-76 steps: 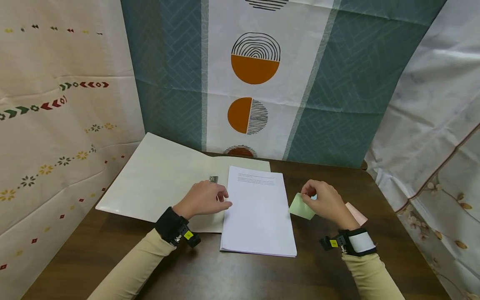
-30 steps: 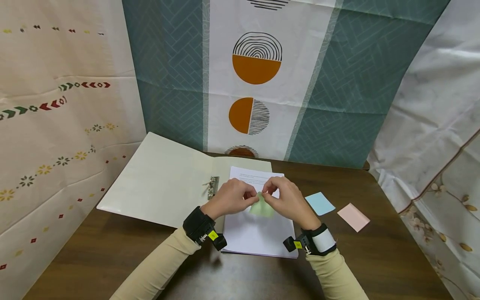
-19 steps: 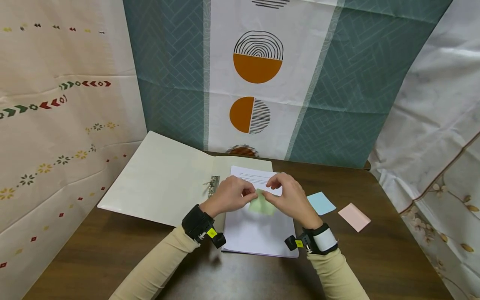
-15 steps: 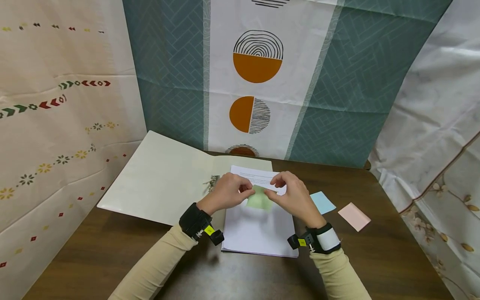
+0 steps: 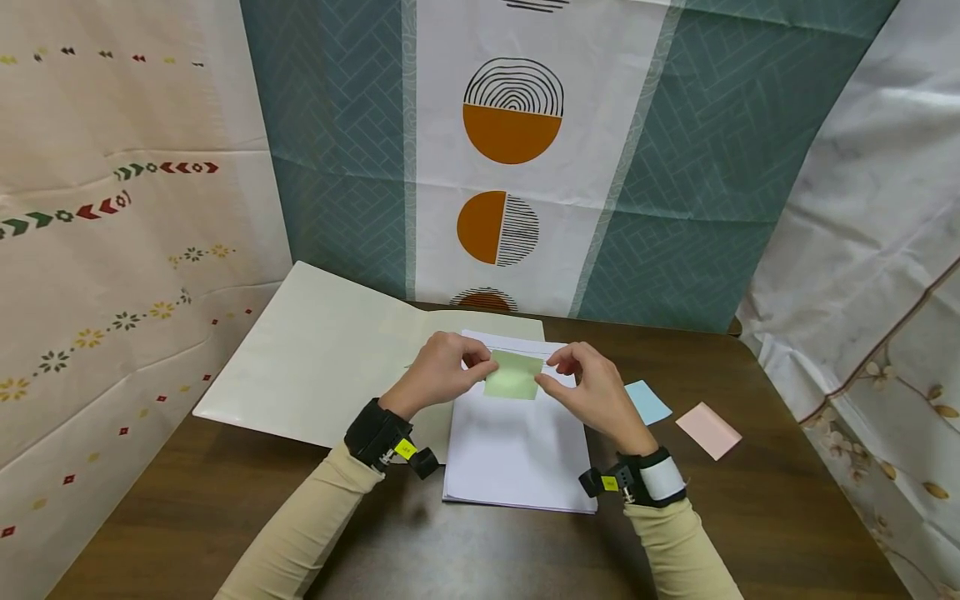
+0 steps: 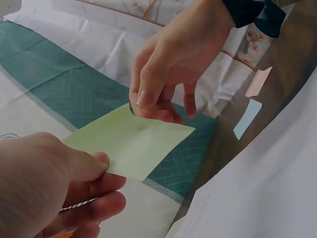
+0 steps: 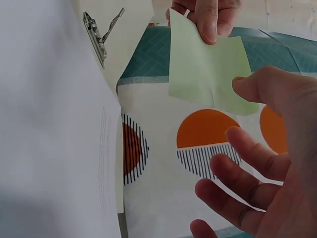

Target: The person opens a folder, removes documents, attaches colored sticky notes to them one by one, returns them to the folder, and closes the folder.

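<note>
A pale green sticky note [image 5: 513, 377] hangs over the upper part of a stack of white printed paper [image 5: 517, 458]. My left hand [image 5: 441, 375] pinches its left edge between thumb and fingers, thumb on top in the left wrist view. On the opposite side is my right hand [image 5: 596, 392]. Its thumb [image 7: 252, 87] touches the note's edge, while the fingers [image 7: 247, 191] are spread apart from the thumb with nothing gripped. Seen from the right wrist, the note bends slightly and is clear of the paper. It covers part of the printed lines in the head view.
An open white binder [image 5: 322, 358] lies left of and partly under the paper; its metal clip [image 7: 96, 42] stands raised. Right of the paper, a light blue note [image 5: 648, 404] and a pink note [image 5: 708, 431] lie on the brown table [image 5: 780, 500]. Patterned cloths hang behind.
The green note was brought from the right side to over the paper, where the left hand took hold. The right fingers loosened from it. Both hands then moved up the page, flattening it out.
</note>
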Available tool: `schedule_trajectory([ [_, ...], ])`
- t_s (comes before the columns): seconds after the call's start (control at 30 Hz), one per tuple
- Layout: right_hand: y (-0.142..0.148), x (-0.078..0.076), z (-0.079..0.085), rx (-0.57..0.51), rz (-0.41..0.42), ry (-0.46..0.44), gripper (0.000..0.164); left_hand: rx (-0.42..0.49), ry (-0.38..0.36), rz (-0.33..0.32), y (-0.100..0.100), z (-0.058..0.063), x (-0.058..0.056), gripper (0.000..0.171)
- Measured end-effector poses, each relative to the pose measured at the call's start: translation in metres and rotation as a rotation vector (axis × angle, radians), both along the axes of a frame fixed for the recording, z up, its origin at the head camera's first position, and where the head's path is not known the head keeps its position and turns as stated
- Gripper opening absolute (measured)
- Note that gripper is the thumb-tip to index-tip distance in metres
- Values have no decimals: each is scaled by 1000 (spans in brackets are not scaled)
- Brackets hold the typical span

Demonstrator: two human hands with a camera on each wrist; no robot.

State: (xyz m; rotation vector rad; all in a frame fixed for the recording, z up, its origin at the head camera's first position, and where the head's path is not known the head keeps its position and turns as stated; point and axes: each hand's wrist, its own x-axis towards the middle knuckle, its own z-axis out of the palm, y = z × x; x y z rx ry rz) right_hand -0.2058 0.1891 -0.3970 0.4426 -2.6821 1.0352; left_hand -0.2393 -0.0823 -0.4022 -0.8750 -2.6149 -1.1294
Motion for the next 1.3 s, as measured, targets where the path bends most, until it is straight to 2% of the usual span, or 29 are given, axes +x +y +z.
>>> schedule_trajectory([
  [0.13,-3,-1,0,-25,13,7,23,4,-7,1,2,1,0,12],
  [0.37,-6,-5,0,-30,43,35,8,19,0,-27,9,1,0,13],
  [0.5,-4,-5,0,-23,45,33,9,20,1,-22,10,0,0,13],
  [0.83,3,-6,-2,-15,68,10,10,89,12,58,14,-1,-2,15],
  [1.17,6,-4,-2,-26,76,-60,22,83,-29,75,21,0,2,14],
  [1.3,5,-3,-2,-21,68,-115,25,34,-48,85,25,-5,1,18],
])
